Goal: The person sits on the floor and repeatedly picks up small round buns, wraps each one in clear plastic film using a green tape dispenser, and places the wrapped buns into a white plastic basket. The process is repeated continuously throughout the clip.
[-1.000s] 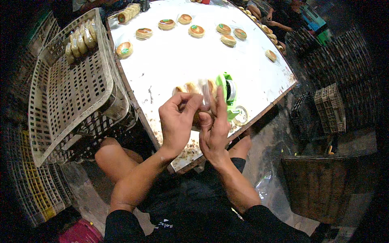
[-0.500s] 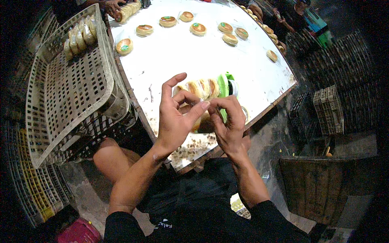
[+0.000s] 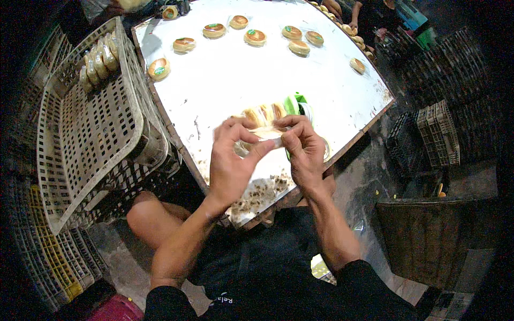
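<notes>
My left hand (image 3: 231, 167) and my right hand (image 3: 305, 152) meet over the near end of the table. Both are closed, pinching the edge of a clear plastic bag (image 3: 277, 142) between thumbs and fingers. A pale round bun (image 3: 266, 132) shows between the hands, apparently inside the bag, partly hidden by fingers. Just beyond them stands a row of wrapped buns (image 3: 262, 113), packed side by side. Next to that row, on the right, is a bright green tape dispenser (image 3: 293, 104), its lower part covered by my right hand.
Several wrapped buns with green labels (image 3: 255, 37) lie scattered over the white table (image 3: 214, 96). At left stands a plastic crate (image 3: 101, 117) with a row of wrapped buns (image 3: 100, 60). Stacked crates (image 3: 436, 131) and a brown bin (image 3: 428, 235) are at right. Other people work at the far edge.
My raised left fingers have curled in, and the bag edge is now stretched between both hands. At the far left, another person's hands and their row of buns have left the view.
</notes>
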`<state>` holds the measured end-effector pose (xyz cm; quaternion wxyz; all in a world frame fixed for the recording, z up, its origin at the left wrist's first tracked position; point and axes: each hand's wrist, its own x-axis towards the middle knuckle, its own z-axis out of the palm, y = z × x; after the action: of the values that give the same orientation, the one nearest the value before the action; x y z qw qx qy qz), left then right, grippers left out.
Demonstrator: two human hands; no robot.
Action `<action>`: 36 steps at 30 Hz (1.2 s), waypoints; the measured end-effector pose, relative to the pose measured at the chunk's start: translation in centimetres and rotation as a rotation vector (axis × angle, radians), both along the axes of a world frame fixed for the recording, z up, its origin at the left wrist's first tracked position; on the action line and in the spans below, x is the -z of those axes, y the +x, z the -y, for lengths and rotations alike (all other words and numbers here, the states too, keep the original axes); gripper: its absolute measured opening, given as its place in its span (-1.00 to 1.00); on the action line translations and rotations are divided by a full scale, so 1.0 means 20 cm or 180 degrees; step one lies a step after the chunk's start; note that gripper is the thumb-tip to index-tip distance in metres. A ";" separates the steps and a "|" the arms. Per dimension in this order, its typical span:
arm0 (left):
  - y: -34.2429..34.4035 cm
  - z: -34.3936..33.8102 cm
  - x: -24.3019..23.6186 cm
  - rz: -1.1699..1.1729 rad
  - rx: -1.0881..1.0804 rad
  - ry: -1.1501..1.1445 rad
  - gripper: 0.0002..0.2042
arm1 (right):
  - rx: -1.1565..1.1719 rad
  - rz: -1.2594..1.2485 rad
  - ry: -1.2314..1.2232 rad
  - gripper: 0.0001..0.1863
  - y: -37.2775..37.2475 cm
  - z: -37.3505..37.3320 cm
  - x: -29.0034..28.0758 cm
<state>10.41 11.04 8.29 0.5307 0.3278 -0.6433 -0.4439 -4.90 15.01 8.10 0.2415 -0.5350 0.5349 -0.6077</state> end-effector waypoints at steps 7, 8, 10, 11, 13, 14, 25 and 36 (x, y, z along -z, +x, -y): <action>-0.02 0.08 0.18 -0.1568 -0.0148 0.1254 -0.80 | 0.1250 -0.0598 0.0382 -0.72 -0.11 -0.06 0.12; -0.01 0.09 0.18 -0.1540 -0.0122 0.1312 -0.80 | 0.1492 -0.1348 0.0701 -0.62 -0.29 -0.10 0.23; -0.04 0.12 0.19 -0.1461 -0.0115 0.1367 -0.81 | 0.1583 -0.1214 0.1361 -0.61 -0.53 -0.12 0.48; -0.05 0.13 0.22 -0.1410 -0.0121 0.1351 -0.82 | 0.1480 -0.0578 0.1644 -0.60 -0.57 -0.11 0.54; -0.06 0.15 0.25 -0.1273 -0.0121 0.1325 -0.82 | 0.1550 -0.0180 0.1962 -0.60 -0.55 0.00 0.50; -0.07 0.13 0.24 -0.1252 -0.0181 0.1330 -0.82 | 0.1597 0.0033 0.2130 -0.60 -0.54 0.02 0.47; -0.09 0.10 0.35 -0.0376 -0.0656 0.1553 -0.83 | 0.0674 0.0618 0.1246 -0.72 0.04 -0.16 0.30; 0.01 0.16 0.22 -0.1219 0.0271 0.1296 -0.82 | -0.0940 0.2043 0.2147 -0.66 0.08 0.01 0.20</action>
<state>10.57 7.86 3.97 0.5468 0.3105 -0.4421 -0.6397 -3.39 14.77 4.08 0.6377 -0.2828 0.5189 -0.4941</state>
